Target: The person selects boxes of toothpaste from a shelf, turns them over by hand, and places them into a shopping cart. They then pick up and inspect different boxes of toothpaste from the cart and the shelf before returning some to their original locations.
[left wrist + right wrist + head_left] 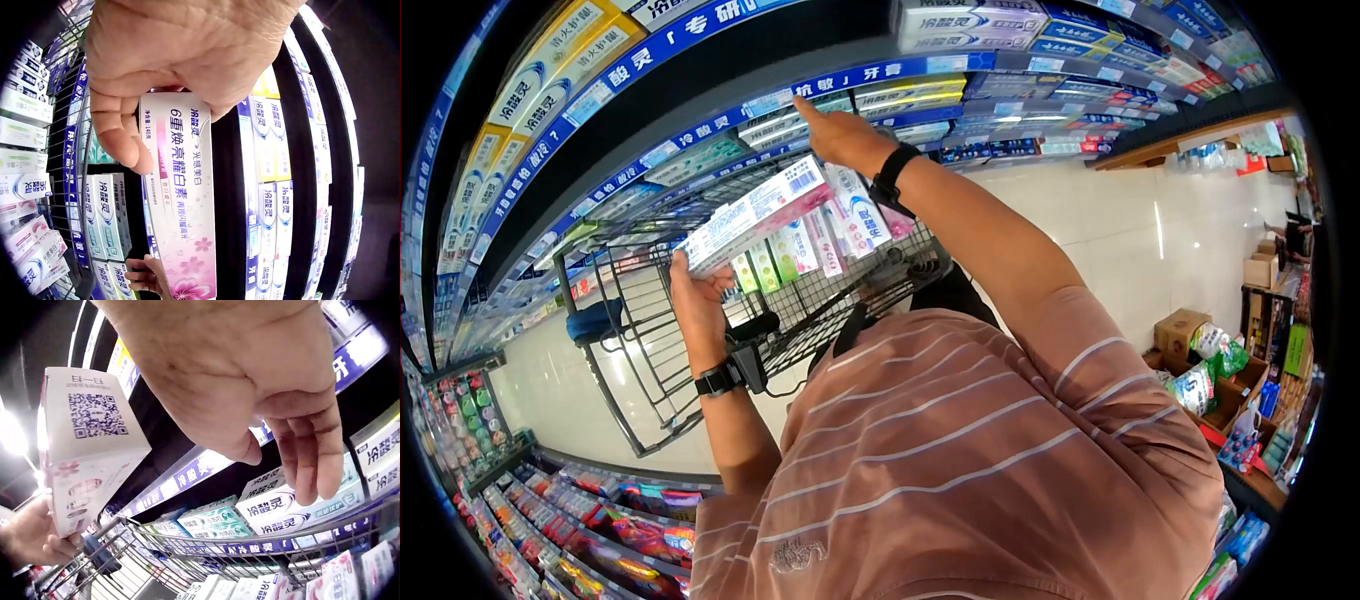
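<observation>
My left hand point(698, 305) grips a white and pink toothpaste box point(750, 218) by one end, raised above the shopping cart. In the left wrist view the fingers and thumb lie on either side of that toothpaste box point(181, 187), whose front has pink flowers. A QR code shows on its end in the right wrist view. My right hand point(847, 138) is empty, beyond the box's far end, with the index finger stretched toward the shelf edge strip point(710, 122). Its other fingers point(306, 465) hang down loosely in front of shelved toothpaste boxes point(272, 506).
The wire shopping cart point(628, 345) stands between me and the shelf, with several toothpaste boxes point(855, 222) inside. Shelves curve along the front and left, stocked with yellow-and-white boxes point(550, 75). Cartons point(1180, 330) and bagged goods stand at the right, beyond pale floor tiles point(1050, 215).
</observation>
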Demonstrator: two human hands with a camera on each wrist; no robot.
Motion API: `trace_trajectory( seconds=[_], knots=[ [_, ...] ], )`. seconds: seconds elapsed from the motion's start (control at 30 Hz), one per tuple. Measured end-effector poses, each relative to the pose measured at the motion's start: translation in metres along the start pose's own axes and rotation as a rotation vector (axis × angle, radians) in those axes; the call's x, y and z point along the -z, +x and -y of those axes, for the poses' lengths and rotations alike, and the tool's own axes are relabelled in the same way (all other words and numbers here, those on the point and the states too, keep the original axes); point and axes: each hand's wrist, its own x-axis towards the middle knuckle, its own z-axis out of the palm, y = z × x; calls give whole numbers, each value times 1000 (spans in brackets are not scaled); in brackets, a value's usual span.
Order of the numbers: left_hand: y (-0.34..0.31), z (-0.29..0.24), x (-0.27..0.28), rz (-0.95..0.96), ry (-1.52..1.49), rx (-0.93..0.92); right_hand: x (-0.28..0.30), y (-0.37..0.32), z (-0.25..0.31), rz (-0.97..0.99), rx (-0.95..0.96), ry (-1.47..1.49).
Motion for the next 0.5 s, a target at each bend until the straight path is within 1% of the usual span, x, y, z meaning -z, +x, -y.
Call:
trace_trajectory(
  seconds=[0.1, 0.3, 0.5],
  knots=[
    [-6, 0, 5, -9, -4, 1, -2, 9, 4, 6, 9, -134],
    [-7, 2, 11, -14, -9, 6, -5, 13, 7, 21, 12, -213],
    [-7, 1, 12, -4, -26, 9, -9, 13, 6, -11, 36, -250]
  ],
)
